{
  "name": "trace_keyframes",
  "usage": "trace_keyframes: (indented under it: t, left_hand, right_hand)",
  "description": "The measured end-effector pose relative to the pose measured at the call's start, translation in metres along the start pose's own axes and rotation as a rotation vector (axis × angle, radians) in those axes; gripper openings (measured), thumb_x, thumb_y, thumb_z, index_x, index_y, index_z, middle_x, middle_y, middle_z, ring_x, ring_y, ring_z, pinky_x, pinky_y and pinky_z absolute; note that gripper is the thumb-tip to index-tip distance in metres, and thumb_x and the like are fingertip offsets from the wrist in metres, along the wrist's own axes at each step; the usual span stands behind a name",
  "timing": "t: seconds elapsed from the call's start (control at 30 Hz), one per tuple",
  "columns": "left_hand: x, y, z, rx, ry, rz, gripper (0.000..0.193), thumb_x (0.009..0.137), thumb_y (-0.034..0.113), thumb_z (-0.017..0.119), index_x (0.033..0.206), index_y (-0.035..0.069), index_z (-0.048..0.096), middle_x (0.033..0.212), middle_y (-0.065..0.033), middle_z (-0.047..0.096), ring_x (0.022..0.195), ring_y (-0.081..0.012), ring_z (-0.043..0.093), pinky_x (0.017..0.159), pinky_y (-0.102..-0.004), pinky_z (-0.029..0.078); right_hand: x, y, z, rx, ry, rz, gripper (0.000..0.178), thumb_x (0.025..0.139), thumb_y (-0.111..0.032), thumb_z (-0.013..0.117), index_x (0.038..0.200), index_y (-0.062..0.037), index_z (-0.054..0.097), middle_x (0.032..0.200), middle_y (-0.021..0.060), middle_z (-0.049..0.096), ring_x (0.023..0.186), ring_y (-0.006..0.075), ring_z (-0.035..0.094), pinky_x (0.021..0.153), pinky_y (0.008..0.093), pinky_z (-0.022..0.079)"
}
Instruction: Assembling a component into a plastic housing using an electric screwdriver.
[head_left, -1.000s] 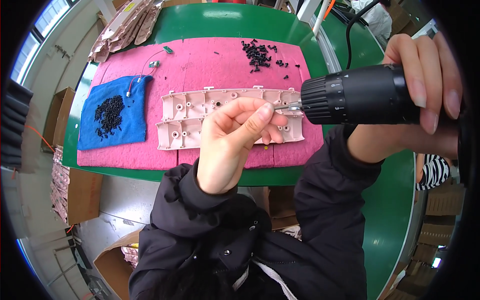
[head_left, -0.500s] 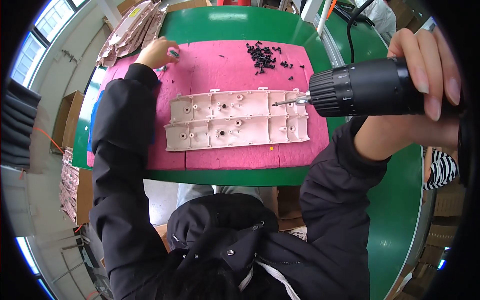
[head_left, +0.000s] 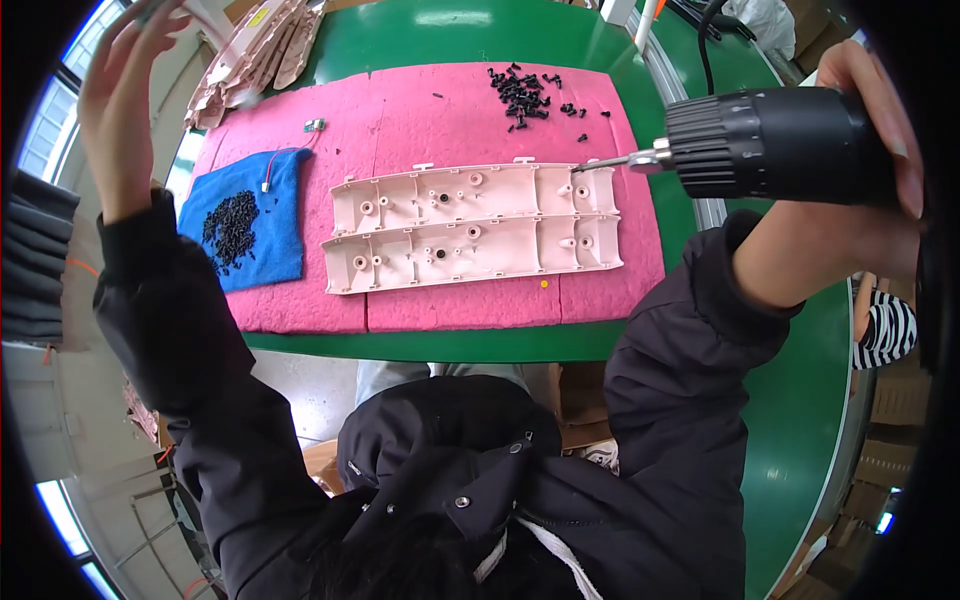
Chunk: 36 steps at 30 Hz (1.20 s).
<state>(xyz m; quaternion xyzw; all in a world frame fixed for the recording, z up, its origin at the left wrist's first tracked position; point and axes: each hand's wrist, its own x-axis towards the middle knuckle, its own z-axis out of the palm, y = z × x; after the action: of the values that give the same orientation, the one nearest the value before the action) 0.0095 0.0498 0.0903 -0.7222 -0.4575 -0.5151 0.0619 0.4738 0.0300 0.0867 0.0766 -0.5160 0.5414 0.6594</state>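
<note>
Your right hand (head_left: 880,105) grips one black electric screwdriver (head_left: 770,145), upper right; two pale-pink panels (head_left: 500,200) lie mid-frame. Your left hand (head_left: 122,115) is upper left; what its fingers hold cannot be told.

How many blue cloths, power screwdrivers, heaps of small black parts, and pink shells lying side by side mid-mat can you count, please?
Pink shells: 2
Power screwdriver: 1
Heaps of small black parts: 2
Blue cloth: 1
Total: 6
</note>
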Motion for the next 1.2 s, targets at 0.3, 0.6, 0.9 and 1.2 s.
trace_keyframes:
  t: [0.3,0.6,0.9,1.2]
  left_hand:
    - [-0.168,0.114,0.072,-0.910,-0.225,-0.878,0.024,0.082,-0.001,0.050,0.106,-0.005,0.050,0.101,-0.0143,0.057,0.091,-0.0184,0.058,0.082,-0.0284,0.044]
    - [-0.183,0.126,0.094,-0.925,-0.208,-0.786,0.017,0.088,0.003,0.045,0.103,-0.006,0.049,0.102,-0.0170,0.057,0.091,-0.0220,0.059,0.081,-0.0298,0.046]
    - [-0.195,0.100,0.070,-1.138,0.047,-0.701,0.016,0.091,0.009,0.043,0.101,-0.004,0.047,0.097,-0.0177,0.058,0.083,-0.0207,0.060,0.077,-0.0306,0.047]
    - [-0.175,0.107,0.077,-0.306,-0.122,-0.460,0.015,0.084,-0.003,0.051,0.099,-0.005,0.048,0.088,-0.0136,0.061,0.081,-0.0181,0.059,0.069,-0.0251,0.046]
  right_hand:
    - [-0.007,-0.031,-0.040,-0.011,-0.010,0.018,0.058,0.078,-0.053,0.051,0.101,-0.0001,0.047,0.059,0.0013,0.044,0.041,0.0104,0.041,0.051,0.0258,0.040]
    - [-0.016,0.002,-0.011,-0.036,-0.029,0.035,0.060,0.077,-0.054,0.052,0.102,0.0000,0.046,0.059,0.0012,0.044,0.041,0.0104,0.041,0.052,0.0259,0.040]
    - [-0.020,0.009,-0.016,-0.043,-0.038,0.038,0.062,0.076,-0.055,0.052,0.103,0.0001,0.045,0.060,0.0012,0.044,0.042,0.0104,0.041,0.052,0.0260,0.040]
    - [-0.026,0.039,0.001,-0.064,-0.050,0.048,0.063,0.075,-0.056,0.053,0.104,0.0002,0.045,0.060,0.0011,0.044,0.042,0.0104,0.042,0.053,0.0262,0.040]
